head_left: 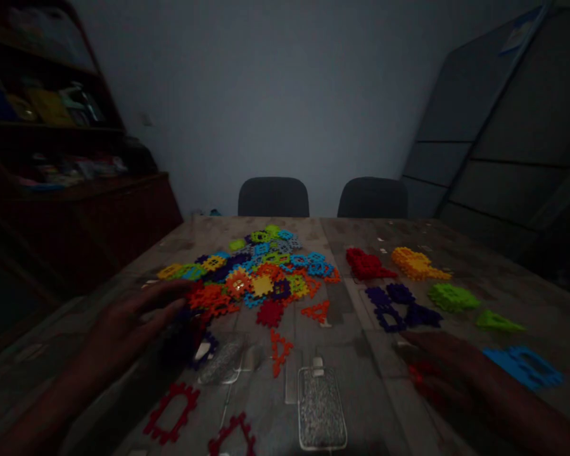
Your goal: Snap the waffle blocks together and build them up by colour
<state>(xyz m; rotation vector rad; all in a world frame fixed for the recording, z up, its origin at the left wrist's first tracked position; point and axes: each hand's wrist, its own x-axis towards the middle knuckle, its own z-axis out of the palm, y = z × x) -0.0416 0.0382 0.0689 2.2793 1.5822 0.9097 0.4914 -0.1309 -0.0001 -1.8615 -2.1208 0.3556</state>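
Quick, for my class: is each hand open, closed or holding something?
Left hand: at the left edge of the pile; grip cannot be told.
Right hand: at a red piece; whether held cannot be told.

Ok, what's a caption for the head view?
Left hand at a mixed pile of toothed pieces, right hand near colour-grouped ones.
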